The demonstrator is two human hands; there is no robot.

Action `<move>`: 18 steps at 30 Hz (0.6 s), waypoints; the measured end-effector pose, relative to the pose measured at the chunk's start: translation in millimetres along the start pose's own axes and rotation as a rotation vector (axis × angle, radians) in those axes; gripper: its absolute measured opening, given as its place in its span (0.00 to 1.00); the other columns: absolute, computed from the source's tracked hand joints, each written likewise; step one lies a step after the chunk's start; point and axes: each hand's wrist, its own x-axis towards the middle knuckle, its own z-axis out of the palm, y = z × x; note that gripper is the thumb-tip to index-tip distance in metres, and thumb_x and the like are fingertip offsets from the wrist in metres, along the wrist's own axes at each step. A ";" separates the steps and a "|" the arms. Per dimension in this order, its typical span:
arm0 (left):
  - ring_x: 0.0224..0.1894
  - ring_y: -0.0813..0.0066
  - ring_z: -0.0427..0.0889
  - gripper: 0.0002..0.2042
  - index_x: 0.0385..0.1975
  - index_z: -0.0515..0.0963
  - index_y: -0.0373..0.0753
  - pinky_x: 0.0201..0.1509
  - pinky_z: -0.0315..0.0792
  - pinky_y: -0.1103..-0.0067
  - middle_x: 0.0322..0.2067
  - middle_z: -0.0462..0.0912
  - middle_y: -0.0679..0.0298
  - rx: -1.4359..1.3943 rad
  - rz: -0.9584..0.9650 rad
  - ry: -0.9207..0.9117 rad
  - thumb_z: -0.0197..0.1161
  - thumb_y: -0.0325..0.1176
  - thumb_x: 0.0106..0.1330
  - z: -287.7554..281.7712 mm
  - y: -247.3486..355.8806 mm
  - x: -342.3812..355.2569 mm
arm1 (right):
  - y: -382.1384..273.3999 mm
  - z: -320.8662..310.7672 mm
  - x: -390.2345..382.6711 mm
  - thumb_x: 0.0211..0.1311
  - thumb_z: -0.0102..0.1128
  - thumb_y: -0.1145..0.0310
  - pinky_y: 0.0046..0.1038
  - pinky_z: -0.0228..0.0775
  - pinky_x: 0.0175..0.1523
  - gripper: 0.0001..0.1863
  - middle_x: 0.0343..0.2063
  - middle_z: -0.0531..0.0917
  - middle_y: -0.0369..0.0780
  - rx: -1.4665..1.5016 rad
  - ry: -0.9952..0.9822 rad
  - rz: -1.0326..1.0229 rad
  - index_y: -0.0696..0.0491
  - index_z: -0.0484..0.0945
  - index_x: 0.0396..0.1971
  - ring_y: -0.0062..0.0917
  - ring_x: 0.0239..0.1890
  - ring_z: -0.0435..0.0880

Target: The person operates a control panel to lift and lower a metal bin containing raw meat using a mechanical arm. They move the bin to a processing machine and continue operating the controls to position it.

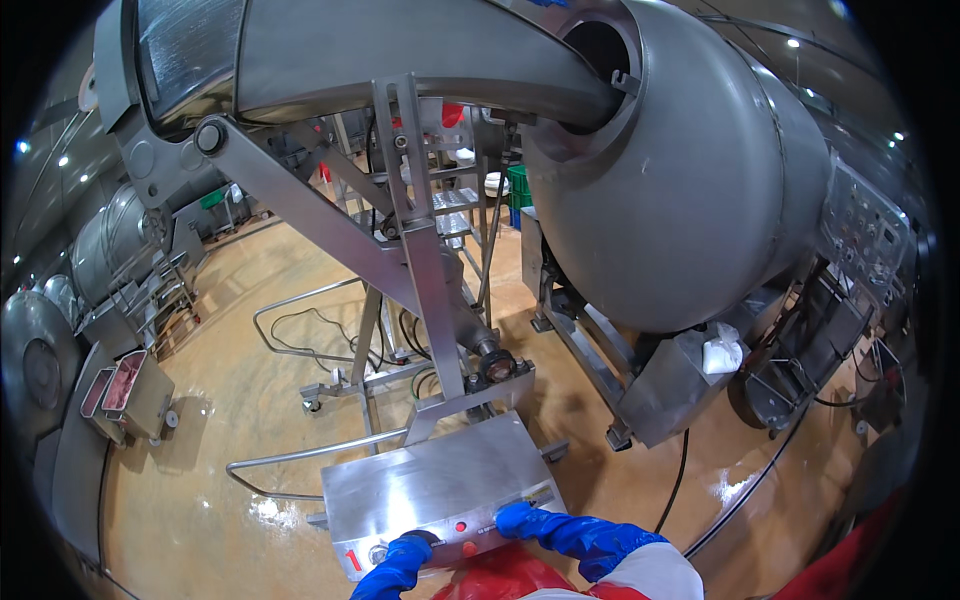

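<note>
Both my hands wear blue gloves and rest at the near face of a stainless steel control box (425, 478). My left hand (408, 551) is curled at a dark part near the lower middle of the panel, beside a round silver fitting (378, 554). Further right, my right hand (516, 519) is closed against the panel by a yellow-and-black label; its fingertips are hidden. A red button (461, 526) sits between the hands, with a larger orange-red one (469, 549) below it. What either hand grips does not show.
A steel lifting frame (430, 290) rises behind the box, carrying a long chute (350, 55) whose end enters a large steel drum (680, 170). Bent tube rails (300, 488) stick out left. A wheeled meat bin (135, 393) stands far left. Cables (684, 480) cross the floor.
</note>
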 end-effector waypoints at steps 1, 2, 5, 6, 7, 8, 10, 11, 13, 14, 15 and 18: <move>0.64 0.60 0.84 0.25 0.62 0.84 0.57 0.72 0.73 0.65 0.61 0.86 0.62 -0.007 -0.018 0.001 0.66 0.33 0.62 -0.3 2.3 -4.1 | -2.3 -3.2 -0.6 0.56 0.62 0.66 0.50 0.83 0.45 0.12 0.38 0.91 0.51 0.002 -0.033 0.012 0.54 0.91 0.35 0.49 0.41 0.91; 0.64 0.60 0.84 0.25 0.62 0.84 0.57 0.71 0.73 0.65 0.61 0.86 0.62 -0.039 -0.012 0.017 0.66 0.34 0.62 -3.7 8.0 -7.8 | 2.4 1.2 -1.7 0.56 0.62 0.66 0.51 0.83 0.45 0.12 0.37 0.91 0.51 0.002 -0.034 0.004 0.53 0.91 0.35 0.49 0.40 0.91; 0.64 0.61 0.84 0.25 0.61 0.85 0.56 0.71 0.73 0.65 0.60 0.87 0.61 -0.112 -0.004 0.051 0.67 0.34 0.61 -5.1 10.6 -12.3 | 16.2 7.0 3.9 0.56 0.63 0.66 0.51 0.82 0.44 0.11 0.36 0.91 0.51 -0.009 -0.055 -0.053 0.50 0.92 0.33 0.48 0.39 0.91; 0.63 0.61 0.84 0.25 0.61 0.85 0.56 0.71 0.74 0.66 0.60 0.87 0.61 -0.112 0.005 0.047 0.67 0.34 0.61 -4.1 9.1 -10.3 | 21.7 8.1 5.4 0.56 0.63 0.65 0.51 0.82 0.43 0.11 0.35 0.90 0.51 -0.014 -0.074 -0.081 0.49 0.92 0.33 0.48 0.39 0.91; 0.63 0.61 0.84 0.25 0.61 0.85 0.55 0.71 0.74 0.66 0.60 0.87 0.61 -0.113 0.007 0.047 0.68 0.34 0.61 -1.8 4.7 -8.9 | 22.8 5.5 8.2 0.56 0.63 0.64 0.51 0.81 0.42 0.11 0.35 0.90 0.51 -0.019 -0.090 -0.115 0.49 0.92 0.32 0.47 0.38 0.91; 0.63 0.61 0.85 0.25 0.61 0.85 0.55 0.71 0.74 0.66 0.60 0.87 0.61 -0.131 0.007 0.051 0.68 0.34 0.61 1.6 1.3 -7.9 | 23.1 3.2 11.2 0.56 0.63 0.63 0.50 0.81 0.41 0.11 0.34 0.90 0.51 0.018 -0.100 -0.091 0.49 0.92 0.32 0.47 0.37 0.91; 0.62 0.61 0.85 0.25 0.61 0.85 0.55 0.70 0.74 0.67 0.59 0.88 0.61 -0.154 0.022 0.049 0.68 0.33 0.60 3.3 0.4 -1.9 | 24.2 -7.2 10.0 0.57 0.63 0.60 0.48 0.80 0.39 0.12 0.33 0.90 0.50 0.104 -0.118 -0.025 0.50 0.91 0.31 0.47 0.35 0.91; 0.62 0.62 0.85 0.26 0.61 0.85 0.55 0.70 0.74 0.67 0.59 0.88 0.61 -0.156 0.022 0.047 0.68 0.33 0.60 4.2 0.5 1.9 | 25.4 -12.7 8.7 0.58 0.63 0.58 0.48 0.80 0.40 0.15 0.33 0.90 0.51 0.119 -0.123 -0.019 0.52 0.91 0.33 0.46 0.35 0.91; 0.61 0.62 0.85 0.26 0.61 0.85 0.54 0.70 0.74 0.67 0.58 0.88 0.61 -0.174 0.010 0.045 0.68 0.32 0.60 4.4 4.1 -1.2 | 22.3 -30.2 4.5 0.61 0.61 0.53 0.47 0.79 0.41 0.19 0.33 0.90 0.52 0.143 -0.142 -0.023 0.54 0.90 0.36 0.44 0.34 0.90; 0.61 0.62 0.85 0.26 0.62 0.85 0.54 0.69 0.74 0.68 0.58 0.88 0.61 -0.195 0.004 0.034 0.68 0.32 0.60 4.7 2.5 -1.6 | 20.9 -45.1 3.0 0.62 0.62 0.52 0.46 0.79 0.39 0.20 0.32 0.89 0.51 0.188 -0.208 -0.027 0.54 0.90 0.35 0.43 0.32 0.89; 0.61 0.62 0.85 0.26 0.62 0.85 0.54 0.69 0.74 0.68 0.58 0.88 0.61 -0.216 -0.002 0.024 0.68 0.32 0.61 4.5 0.5 -2.0 | 19.9 -60.7 1.7 0.63 0.62 0.51 0.45 0.78 0.38 0.20 0.30 0.89 0.51 0.232 -0.275 -0.030 0.54 0.90 0.34 0.43 0.29 0.88; 0.61 0.63 0.86 0.25 0.62 0.85 0.54 0.69 0.74 0.69 0.57 0.89 0.62 -0.247 0.007 0.025 0.67 0.32 0.62 7.5 -1.7 2.1 | 28.5 -69.7 0.8 0.62 0.66 0.51 0.41 0.77 0.34 0.19 0.24 0.88 0.46 0.338 -0.349 -0.031 0.54 0.90 0.29 0.36 0.24 0.86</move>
